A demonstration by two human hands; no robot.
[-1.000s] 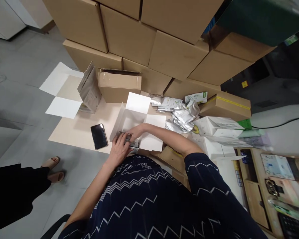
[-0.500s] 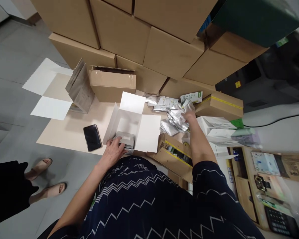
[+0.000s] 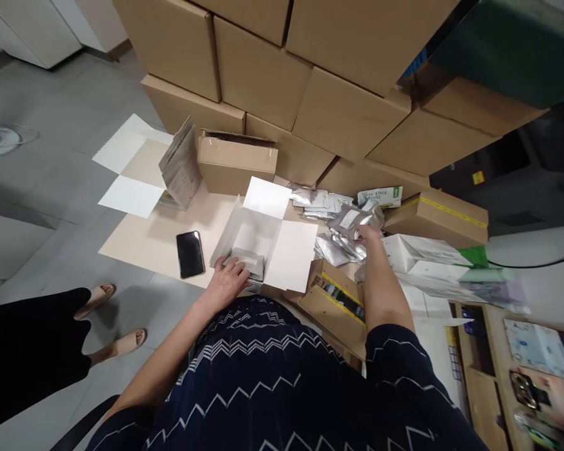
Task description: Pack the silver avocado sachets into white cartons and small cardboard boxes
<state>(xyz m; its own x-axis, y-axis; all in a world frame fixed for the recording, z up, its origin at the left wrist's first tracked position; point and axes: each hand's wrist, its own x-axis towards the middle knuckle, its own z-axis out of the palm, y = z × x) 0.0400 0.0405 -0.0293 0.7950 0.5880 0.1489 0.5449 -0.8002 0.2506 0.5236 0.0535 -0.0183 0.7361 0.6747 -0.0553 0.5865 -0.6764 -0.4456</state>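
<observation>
An open white box [image 3: 250,228] stands on the table with its flaps folded out. A grey pouch [image 3: 252,258] lies inside, near the side closest to me. Over that near edge rests my left hand [image 3: 228,280], fingers slightly apart, the tips touching the pouch; its thumb is hidden. To the right, my right hand [image 3: 369,234] pinches a silver pouch with a white label [image 3: 349,218], lifted a little above the pile of silver pouches [image 3: 334,248]. More flat pouches [image 3: 320,200] lie behind.
A phone [image 3: 190,254] lies left of the box. Brown cartons [image 3: 350,116] are stacked behind. A standing kraft bag [image 3: 184,172] and a brown box [image 3: 239,161] are at the back left. An open carton with yellow tape [image 3: 331,300] sits near me. Another person's feet [image 3: 126,341] are at left.
My right hand has picked a labelled silver pouch out of the pile and raised it slightly. My left hand stays at the box's near edge. The whole view has shifted.
</observation>
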